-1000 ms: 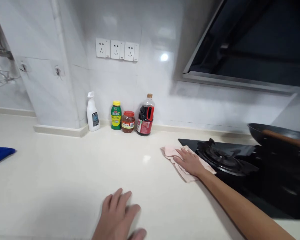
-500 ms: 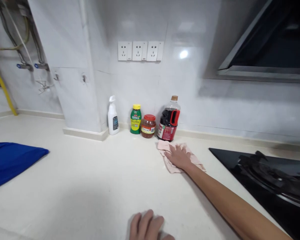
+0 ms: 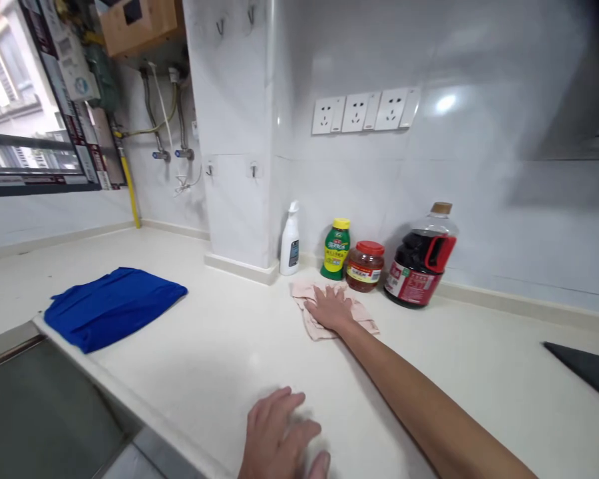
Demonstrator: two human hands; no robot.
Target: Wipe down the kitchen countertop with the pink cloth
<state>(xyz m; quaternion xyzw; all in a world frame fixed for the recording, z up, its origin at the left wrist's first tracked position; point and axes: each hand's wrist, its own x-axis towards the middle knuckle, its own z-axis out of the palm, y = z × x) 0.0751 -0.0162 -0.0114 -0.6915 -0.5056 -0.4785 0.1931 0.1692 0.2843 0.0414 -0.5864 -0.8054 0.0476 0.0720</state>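
My right hand (image 3: 331, 310) lies flat with spread fingers on a pale pink cloth (image 3: 364, 319), pressing it against the white countertop (image 3: 204, 372). The cloth is partly wrinkled, and its far edge is close to the green bottle with a yellow cap (image 3: 335, 249) and the red-lidded jar (image 3: 365, 266). Nearer to me, my left hand (image 3: 282, 432) is over the counter, fingers apart and slightly bent, with nothing in it. Whether it touches the surface I cannot tell.
A large bottle of dark liquid (image 3: 419, 259) with a red handle stands right of the jar. Left of the green bottle is a white spray bottle (image 3: 290, 243) beside a wall pillar (image 3: 234, 213). A blue cloth (image 3: 114, 306) lies at left, and a black cooktop corner (image 3: 586, 369) shows at right.
My right hand has slid the pink cloth left along the counter, from before the large bottle to before the green bottle and jar. The view has turned left, showing more of the blue cloth and a window.
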